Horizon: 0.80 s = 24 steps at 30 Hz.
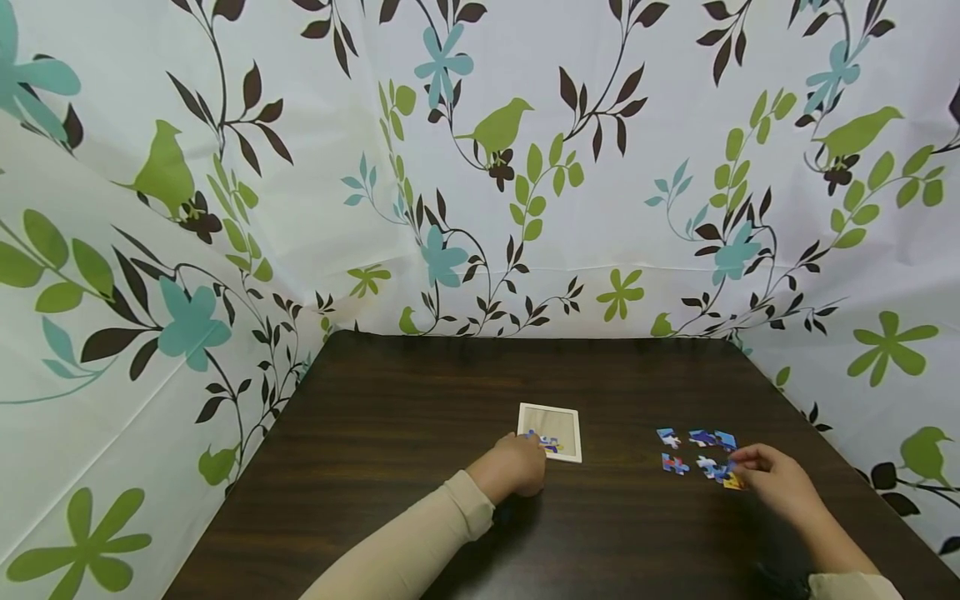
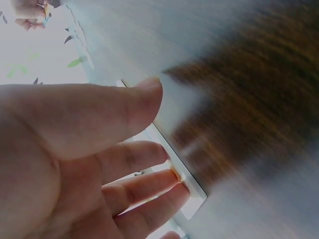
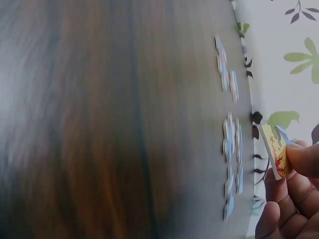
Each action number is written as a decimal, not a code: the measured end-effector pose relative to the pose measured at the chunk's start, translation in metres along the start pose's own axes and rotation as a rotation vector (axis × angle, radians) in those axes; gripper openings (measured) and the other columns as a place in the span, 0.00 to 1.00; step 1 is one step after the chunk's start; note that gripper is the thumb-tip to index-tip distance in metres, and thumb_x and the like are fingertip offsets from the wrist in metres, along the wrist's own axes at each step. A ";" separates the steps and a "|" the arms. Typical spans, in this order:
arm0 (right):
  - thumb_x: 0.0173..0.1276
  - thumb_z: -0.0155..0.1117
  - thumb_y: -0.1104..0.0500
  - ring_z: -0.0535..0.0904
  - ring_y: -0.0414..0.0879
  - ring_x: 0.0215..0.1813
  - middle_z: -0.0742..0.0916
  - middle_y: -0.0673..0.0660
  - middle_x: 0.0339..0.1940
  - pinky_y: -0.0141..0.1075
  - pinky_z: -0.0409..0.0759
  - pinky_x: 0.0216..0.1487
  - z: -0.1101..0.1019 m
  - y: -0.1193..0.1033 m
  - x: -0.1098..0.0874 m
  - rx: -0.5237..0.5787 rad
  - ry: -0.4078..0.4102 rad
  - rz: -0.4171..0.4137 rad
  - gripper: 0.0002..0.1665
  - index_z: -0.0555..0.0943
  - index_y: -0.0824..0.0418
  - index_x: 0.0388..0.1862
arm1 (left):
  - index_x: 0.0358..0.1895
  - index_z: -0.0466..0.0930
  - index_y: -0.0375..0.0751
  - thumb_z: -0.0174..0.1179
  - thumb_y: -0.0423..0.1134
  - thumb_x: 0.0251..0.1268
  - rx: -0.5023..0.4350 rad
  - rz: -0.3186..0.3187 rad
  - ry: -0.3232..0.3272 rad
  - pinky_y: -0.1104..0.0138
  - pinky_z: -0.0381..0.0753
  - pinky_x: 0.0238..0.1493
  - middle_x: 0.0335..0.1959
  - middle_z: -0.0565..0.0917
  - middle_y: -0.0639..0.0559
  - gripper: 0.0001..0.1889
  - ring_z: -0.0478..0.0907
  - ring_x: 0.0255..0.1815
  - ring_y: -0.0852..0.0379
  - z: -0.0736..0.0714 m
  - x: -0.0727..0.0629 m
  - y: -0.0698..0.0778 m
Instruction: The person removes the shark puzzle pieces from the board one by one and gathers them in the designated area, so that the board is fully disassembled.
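Observation:
My left hand rests at the near left corner of a small square puzzle tray with a pale rim. Its fingers reach over the rim, fairly straight, and the thumb stands apart. Some blue and yellow puzzle pieces lie inside the tray, partly covered by that hand. At the right, my right hand pinches a yellow puzzle piece with red marks and a blue part between thumb and fingers. It is held above the table, beside several loose blue puzzle pieces.
The dark wooden table reaches back to a white curtain printed with leaves, flowers and birds, which also hangs at both sides. One loose red and blue puzzle piece lies nearest the tray's side of the group.

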State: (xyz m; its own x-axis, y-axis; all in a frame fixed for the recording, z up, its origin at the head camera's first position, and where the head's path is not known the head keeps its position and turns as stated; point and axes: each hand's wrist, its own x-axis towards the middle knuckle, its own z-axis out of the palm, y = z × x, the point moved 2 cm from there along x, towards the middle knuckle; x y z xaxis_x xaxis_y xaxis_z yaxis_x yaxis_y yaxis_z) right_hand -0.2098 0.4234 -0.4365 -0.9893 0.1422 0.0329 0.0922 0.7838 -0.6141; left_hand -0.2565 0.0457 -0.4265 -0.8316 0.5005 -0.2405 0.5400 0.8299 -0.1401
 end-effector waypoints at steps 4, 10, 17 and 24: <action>0.71 0.59 0.59 0.78 0.41 0.33 0.86 0.58 0.35 0.36 0.76 0.32 -0.007 0.012 -0.002 -0.013 0.010 0.058 0.18 0.77 0.74 0.51 | 0.57 0.82 0.45 0.61 0.50 0.64 0.001 0.001 0.004 0.62 0.69 0.70 0.55 0.79 0.55 0.21 0.76 0.59 0.60 0.001 0.002 0.000; 0.70 0.61 0.59 0.77 0.41 0.34 0.86 0.61 0.36 0.36 0.75 0.32 -0.014 0.030 -0.005 -0.062 0.001 0.100 0.18 0.78 0.74 0.49 | 0.57 0.82 0.45 0.62 0.51 0.64 0.003 0.003 0.005 0.62 0.70 0.70 0.55 0.79 0.55 0.21 0.75 0.59 0.61 0.001 0.002 -0.001; 0.69 0.62 0.57 0.78 0.45 0.37 0.86 0.67 0.41 0.36 0.73 0.32 -0.011 0.043 -0.007 -0.087 -0.054 0.133 0.18 0.81 0.72 0.48 | 0.57 0.82 0.45 0.62 0.50 0.65 -0.003 -0.002 -0.006 0.62 0.69 0.70 0.56 0.78 0.55 0.21 0.75 0.59 0.60 -0.001 0.000 -0.001; 0.66 0.65 0.53 0.80 0.42 0.34 0.89 0.55 0.34 0.37 0.72 0.34 -0.009 0.046 -0.010 -0.078 -0.080 0.144 0.18 0.84 0.68 0.44 | 0.56 0.83 0.46 0.62 0.49 0.64 -0.005 -0.010 -0.009 0.62 0.69 0.70 0.54 0.78 0.55 0.20 0.76 0.57 0.60 -0.001 0.000 0.000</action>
State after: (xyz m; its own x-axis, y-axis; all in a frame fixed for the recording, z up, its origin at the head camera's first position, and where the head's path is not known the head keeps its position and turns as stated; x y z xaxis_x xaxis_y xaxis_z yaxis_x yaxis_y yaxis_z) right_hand -0.1947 0.4636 -0.4581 -0.9709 0.2100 -0.1153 0.2386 0.8038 -0.5450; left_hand -0.2572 0.0457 -0.4258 -0.8356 0.4905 -0.2474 0.5313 0.8360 -0.1373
